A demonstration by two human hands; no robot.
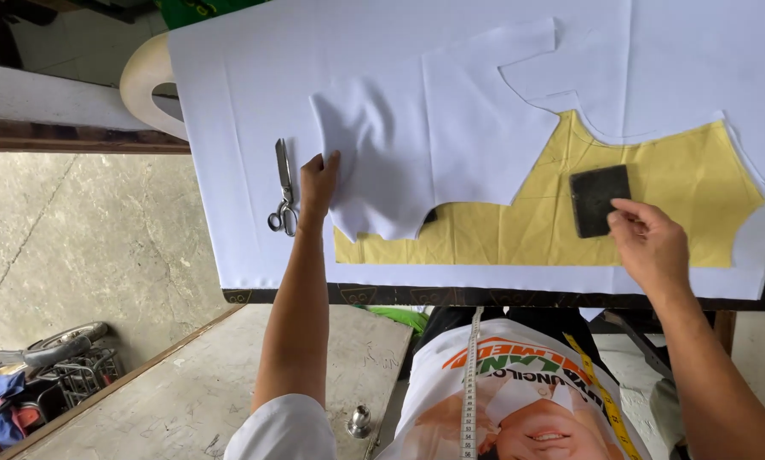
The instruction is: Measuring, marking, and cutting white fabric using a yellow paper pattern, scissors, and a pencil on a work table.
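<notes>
My left hand (pixel 318 182) grips the left edge of a cut piece of white fabric (pixel 434 145) and lifts it off a yellow paper pattern (pixel 587 213). The pattern lies on a large white cloth (pixel 246 102) spread over the table. My right hand (pixel 648 243) touches the right edge of a flat dark rectangular weight (pixel 598 198) that rests on the yellow pattern. Metal scissors (pixel 284 189) lie on the white cloth just left of my left hand.
The table's dark front edge (pixel 502 296) runs below the cloth. A pale curved ruler (pixel 144 81) hangs past the table's far left corner. A measuring tape (pixel 470 383) hangs on my chest. A low concrete slab (pixel 195 392) and a parked bike (pixel 50 358) are on the floor at left.
</notes>
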